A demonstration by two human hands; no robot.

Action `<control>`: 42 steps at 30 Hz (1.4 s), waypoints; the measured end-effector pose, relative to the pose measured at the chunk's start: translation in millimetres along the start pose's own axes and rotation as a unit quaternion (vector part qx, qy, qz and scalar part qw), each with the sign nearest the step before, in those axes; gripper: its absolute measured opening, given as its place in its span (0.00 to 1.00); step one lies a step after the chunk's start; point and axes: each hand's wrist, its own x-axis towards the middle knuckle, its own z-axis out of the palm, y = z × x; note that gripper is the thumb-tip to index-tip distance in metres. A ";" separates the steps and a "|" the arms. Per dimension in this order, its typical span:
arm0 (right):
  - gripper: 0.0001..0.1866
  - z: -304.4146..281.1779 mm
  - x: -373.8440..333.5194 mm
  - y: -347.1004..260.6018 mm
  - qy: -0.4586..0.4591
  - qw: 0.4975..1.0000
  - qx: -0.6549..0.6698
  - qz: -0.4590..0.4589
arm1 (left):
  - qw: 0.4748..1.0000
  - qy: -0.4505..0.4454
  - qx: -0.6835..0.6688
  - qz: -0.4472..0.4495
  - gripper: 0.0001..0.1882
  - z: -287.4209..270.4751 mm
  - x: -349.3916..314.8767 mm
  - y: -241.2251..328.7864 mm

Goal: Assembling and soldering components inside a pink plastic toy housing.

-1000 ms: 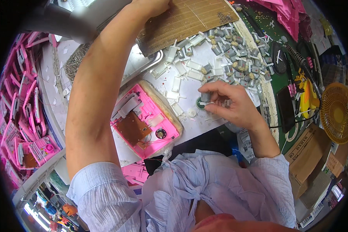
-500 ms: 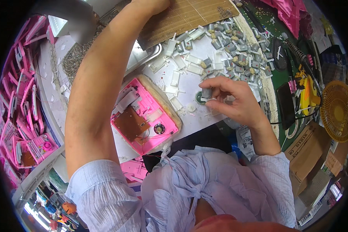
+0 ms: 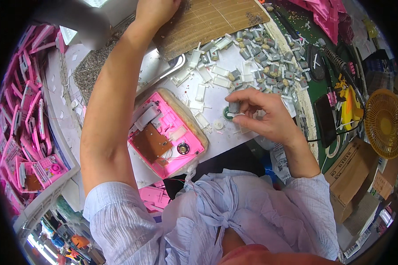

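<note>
My right hand (image 3: 263,112) pinches a small grey motor (image 3: 234,106) between thumb and fingers, with a white plastic piece at its lower end. Right behind the motor, a round green piece (image 3: 227,113) shows on the white work surface. My left arm reaches far forward, and the left hand (image 3: 156,11) is over the left part of a cardboard sheet (image 3: 208,26); its fingertips are cut off by the upper edge. Between my arms lies an open pink plastic casing (image 3: 169,132) on a padded base, with a brown board (image 3: 151,143), a round speaker (image 3: 183,148) and thin wires inside.
Many grey motors (image 3: 274,70) and white plastic holders (image 3: 200,92) are spread beyond my right hand. Pink casings (image 3: 24,132) fill a rack at left. A black phone (image 3: 326,118), corded tool (image 3: 336,57) and yellow basket (image 3: 384,126) are at right.
My left hand has drawn back slightly toward me and to the left, so more of it shows. The right hand keeps its pinch on the motor, almost in place.
</note>
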 end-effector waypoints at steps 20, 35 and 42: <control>0.22 -2.4 1.5 3.9 -0.010 1.000 0.015 0.002 | 0.961 -0.208 0.175 -0.052 0.10 34.9 34.8 13.4; 0.23 -5.2 -3.9 -1.8 0.002 1.000 0.008 -0.002 | 0.976 -0.163 0.119 -0.082 0.11 26.0 30.5 13.8; 0.22 -5.8 -1.4 -3.5 0.014 1.000 0.007 -0.004 | 0.984 -0.072 -0.099 -0.133 0.13 6.6 21.0 24.9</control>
